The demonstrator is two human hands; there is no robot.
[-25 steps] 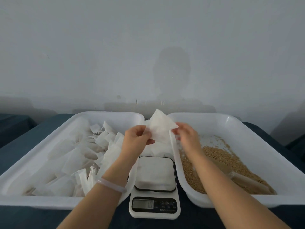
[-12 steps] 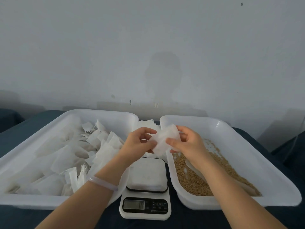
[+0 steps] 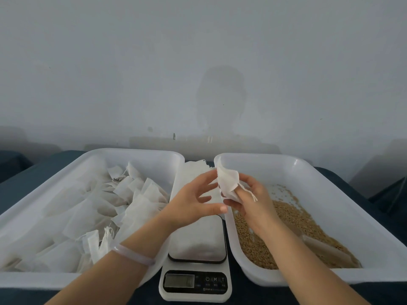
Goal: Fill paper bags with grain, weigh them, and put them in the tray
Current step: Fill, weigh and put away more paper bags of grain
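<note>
1. Head view, the only one. Your right hand [image 3: 253, 201] grips the paper bag [image 3: 228, 182], with the thumb under its lower corner. Some fingers look tucked into the mouth, but I can't confirm that.
2. Your left hand [image 3: 193, 201] has its fingers spread and relaxed and grasps nothing. The index tip is at the bag's left edge, touching or just beside it; can't tell which.
3. The bag is in the air over the gap between the two trays. It hangs above the far end of the scale [image 3: 197, 245], just beside the left rim of the grain tray [image 3: 286, 159].
4. Handling, my read: the bag looks empty, so near weightless. It's thin, soft and limp, creases easily and won't hold its mouth open unaided. It's not slippery, but it could tear if yanked.
5. Take hold at the mouth rim, one side per hand, and spread it. Keep the drawstring [image 3: 253, 195] out of the opening.
6. Once filled it'll sag, so support it from below and don't pinch a single corner.
7. The grain [image 3: 286, 223] sits along the near-left of its tray, with the scoop [image 3: 323, 249] lying in it toward the near-right corner.
8. The left tray [image 3: 132, 151] is crowded with bags [image 3: 88, 216]. Spare bags [image 3: 196, 170] lie on the worktop between the trays' far corners.
</note>
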